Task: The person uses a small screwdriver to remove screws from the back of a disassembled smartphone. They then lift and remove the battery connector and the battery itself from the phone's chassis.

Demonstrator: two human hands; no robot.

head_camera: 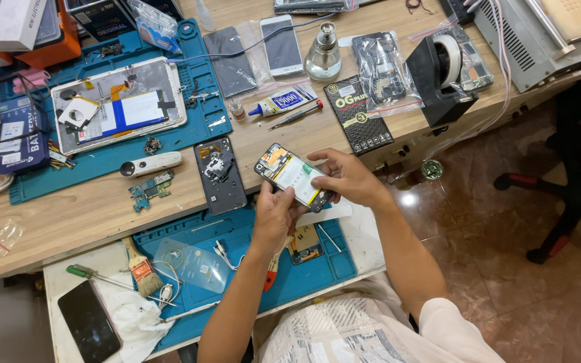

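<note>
Single head-worn camera, looking steeply down from above the person's own lap and forearms. It faces forward over a wooden workbench (102, 208) that runs tilted across the frame, far edge toward the top. Near range: both hands sit mid-frame, close under the lens. Tiled floor (479, 222) and a chair base (559, 202) fill the right side. No second view, so nothing overlaps.

Opened phone (291, 174) held between left hand (274, 214) and right hand (347, 176), above near mat (317, 269). Phone back cover (220, 175) lies just left of it on wooden bench (68, 215); brush (141, 267) and screwdriver (102, 277) further left. Opened tablet (119, 104) on far mat (203, 101) behind; glue tube (282, 102) right of that mat.
</note>
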